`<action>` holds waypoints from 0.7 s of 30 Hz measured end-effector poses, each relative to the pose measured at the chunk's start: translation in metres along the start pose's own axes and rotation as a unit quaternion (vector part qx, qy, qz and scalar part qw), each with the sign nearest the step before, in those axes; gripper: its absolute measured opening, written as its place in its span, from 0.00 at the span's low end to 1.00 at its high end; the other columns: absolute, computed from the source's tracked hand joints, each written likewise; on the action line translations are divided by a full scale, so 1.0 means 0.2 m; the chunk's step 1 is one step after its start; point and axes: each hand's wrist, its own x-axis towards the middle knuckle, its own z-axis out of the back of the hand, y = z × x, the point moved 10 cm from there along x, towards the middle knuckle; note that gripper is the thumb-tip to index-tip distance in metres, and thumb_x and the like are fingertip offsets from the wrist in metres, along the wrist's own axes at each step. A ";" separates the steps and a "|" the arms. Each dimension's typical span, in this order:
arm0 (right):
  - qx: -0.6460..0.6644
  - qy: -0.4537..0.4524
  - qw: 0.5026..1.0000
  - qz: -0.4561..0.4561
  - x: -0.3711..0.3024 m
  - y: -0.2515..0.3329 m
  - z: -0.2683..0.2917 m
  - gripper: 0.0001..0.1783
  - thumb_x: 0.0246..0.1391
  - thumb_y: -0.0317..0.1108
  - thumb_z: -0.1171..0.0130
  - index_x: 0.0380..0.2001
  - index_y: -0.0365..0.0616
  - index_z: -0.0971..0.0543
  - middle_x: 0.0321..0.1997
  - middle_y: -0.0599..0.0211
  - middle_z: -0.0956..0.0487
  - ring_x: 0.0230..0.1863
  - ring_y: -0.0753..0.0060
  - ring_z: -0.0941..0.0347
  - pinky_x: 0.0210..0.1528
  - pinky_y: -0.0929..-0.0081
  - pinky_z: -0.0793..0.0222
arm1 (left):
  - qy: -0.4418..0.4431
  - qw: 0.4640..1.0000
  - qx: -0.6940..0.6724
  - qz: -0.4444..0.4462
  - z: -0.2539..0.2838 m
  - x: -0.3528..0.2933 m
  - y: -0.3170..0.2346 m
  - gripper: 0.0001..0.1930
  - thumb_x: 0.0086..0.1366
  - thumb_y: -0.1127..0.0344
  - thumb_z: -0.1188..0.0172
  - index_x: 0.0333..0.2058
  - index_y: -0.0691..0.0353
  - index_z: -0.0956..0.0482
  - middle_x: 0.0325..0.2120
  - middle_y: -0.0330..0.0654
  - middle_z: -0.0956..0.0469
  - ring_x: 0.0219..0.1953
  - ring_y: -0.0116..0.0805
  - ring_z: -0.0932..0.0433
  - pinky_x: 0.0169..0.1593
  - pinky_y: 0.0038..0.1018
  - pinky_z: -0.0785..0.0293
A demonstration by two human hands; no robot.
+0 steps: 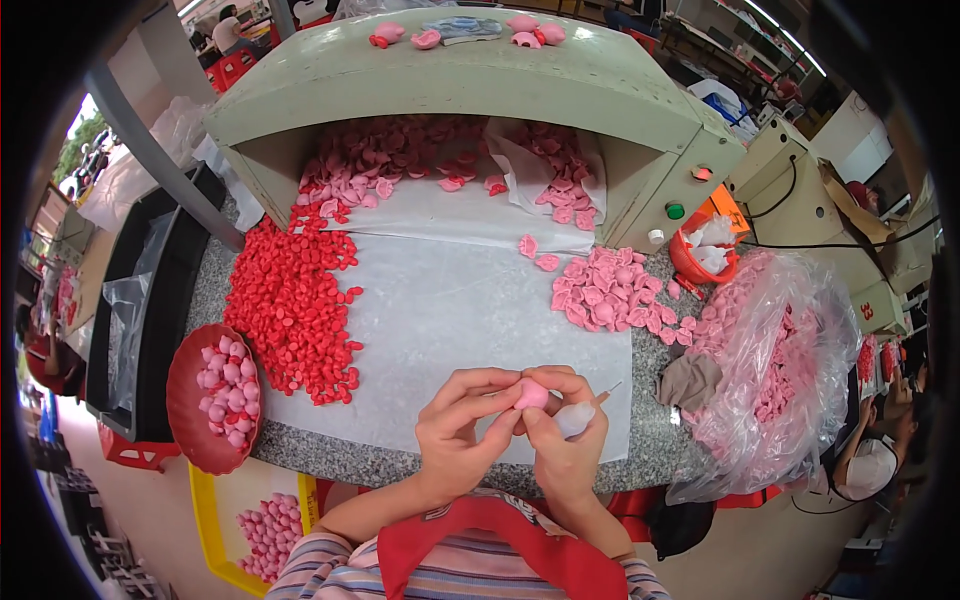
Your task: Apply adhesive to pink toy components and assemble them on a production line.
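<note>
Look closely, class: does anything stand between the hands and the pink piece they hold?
Nothing visible does: the left hand and right hand both touch the pink piece directly. The translucent bottle, also in the right hand, is beside it.

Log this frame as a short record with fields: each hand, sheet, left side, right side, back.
Left grip: pinching pink piece
Right grip: on same piece, also holding whitish bottle
Sheet: white paper beneath
Left side: red pieces; red bowl, filled; yellow crate, lower
Right side: pink shells; clear bag
Back: pale-green machine, more shells inside
</note>
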 end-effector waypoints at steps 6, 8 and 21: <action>0.004 -0.036 0.999 0.009 -0.02 -0.02 0.03 0.15 0.41 0.14 0.50 0.37 0.33 0.30 0.40 0.63 0.33 0.35 0.77 0.29 0.31 0.83 0.31 | -0.018 0.996 0.051 -0.065 0.00 0.00 -0.04 0.14 0.45 0.85 0.42 0.33 0.66 0.22 0.35 0.46 0.26 0.37 0.34 0.24 0.40 0.23 0.27; -0.001 -0.041 0.999 0.018 -0.02 -0.01 0.03 0.15 0.41 0.14 0.50 0.36 0.33 0.30 0.40 0.63 0.33 0.34 0.77 0.29 0.30 0.84 0.31 | -0.019 0.995 0.061 -0.074 0.00 0.00 -0.04 0.14 0.44 0.85 0.41 0.32 0.66 0.21 0.35 0.46 0.25 0.36 0.34 0.24 0.39 0.23 0.27; -0.010 -0.054 0.997 0.053 -0.02 -0.02 0.04 0.14 0.39 0.13 0.50 0.33 0.35 0.30 0.40 0.63 0.35 0.31 0.80 0.32 0.29 0.85 0.34 | -0.002 0.995 0.068 -0.077 -0.01 -0.01 -0.03 0.10 0.48 0.84 0.44 0.31 0.69 0.24 0.34 0.49 0.28 0.38 0.37 0.26 0.43 0.27 0.28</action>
